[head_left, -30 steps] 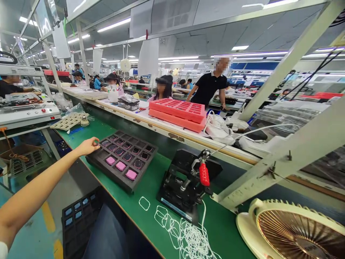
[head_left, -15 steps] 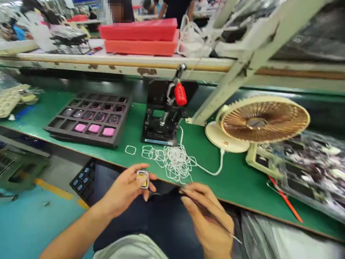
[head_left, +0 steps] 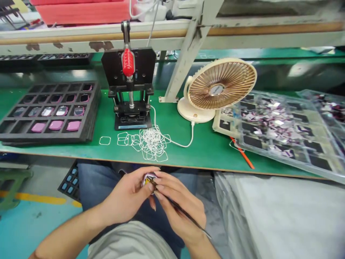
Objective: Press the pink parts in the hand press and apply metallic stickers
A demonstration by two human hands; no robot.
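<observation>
Left hand (head_left: 125, 196) and right hand (head_left: 179, 205) are working close together above the jeans (head_left: 91, 183), just below the bench (head_left: 215, 158) edge.
Left hand is pinching a small square framed component (head_left: 147, 181) with a yellow centre; right hand is gripping slim black tweezers (head_left: 183, 212), tips at the component. Beyond, a black foam tray (head_left: 48, 138) is sitting left of a red-handled hand press (head_left: 129, 90), with loose white loops (head_left: 151, 144) lying before it.

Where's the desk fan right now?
In the head view, the cream desk fan stands on the green bench, just right of the black lever press and left of the clear bagged tray.
</observation>
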